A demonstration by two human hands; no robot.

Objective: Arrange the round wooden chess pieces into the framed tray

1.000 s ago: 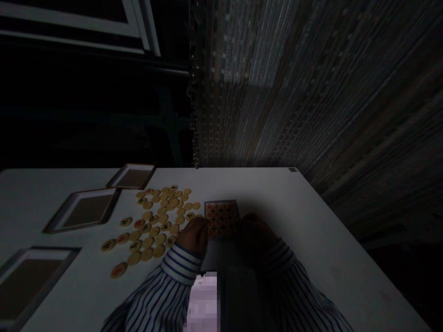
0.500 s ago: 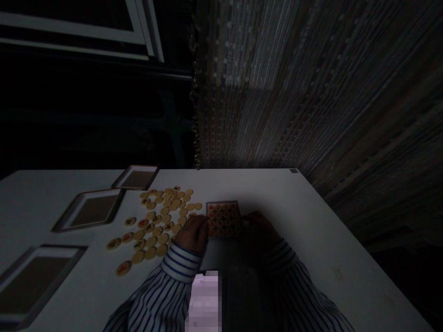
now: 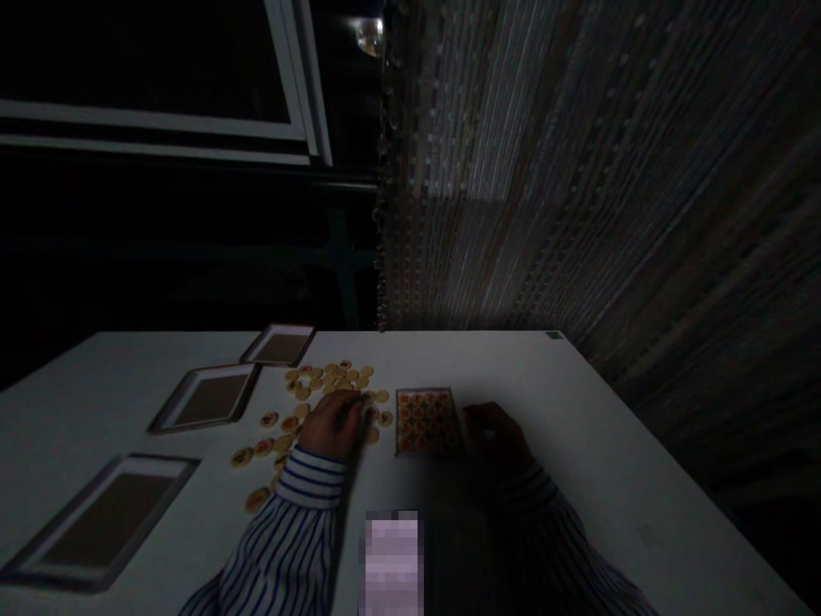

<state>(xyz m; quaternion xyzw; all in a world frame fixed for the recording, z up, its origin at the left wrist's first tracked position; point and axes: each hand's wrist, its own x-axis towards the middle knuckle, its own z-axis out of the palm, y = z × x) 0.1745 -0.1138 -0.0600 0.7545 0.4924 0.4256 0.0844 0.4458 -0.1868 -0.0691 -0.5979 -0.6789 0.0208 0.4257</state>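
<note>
Several round yellow game discs [image 3: 328,378] with red or black marks lie scattered on a white table [image 3: 596,462]. A small square box [image 3: 427,419] packed with red-marked discs sits just right of them. My left hand [image 3: 330,425], in a striped sleeve, rests on the scattered discs with its fingers curled down among them; what they pinch is hidden. My right hand [image 3: 493,432] lies in deep shadow right beside the box, touching or nearly touching its right edge, and its fingers are too dark to read.
Three shallow rectangular trays stand on the table's left side: a near tray [image 3: 103,522], a middle tray [image 3: 209,398] and a far tray [image 3: 279,345]. A bead curtain [image 3: 545,171] hangs behind the table's far edge. The room is very dark.
My left hand has left the box's left edge and moved left onto the scattered discs. The right hand stays by the box. The camera has tilted up slightly.
</note>
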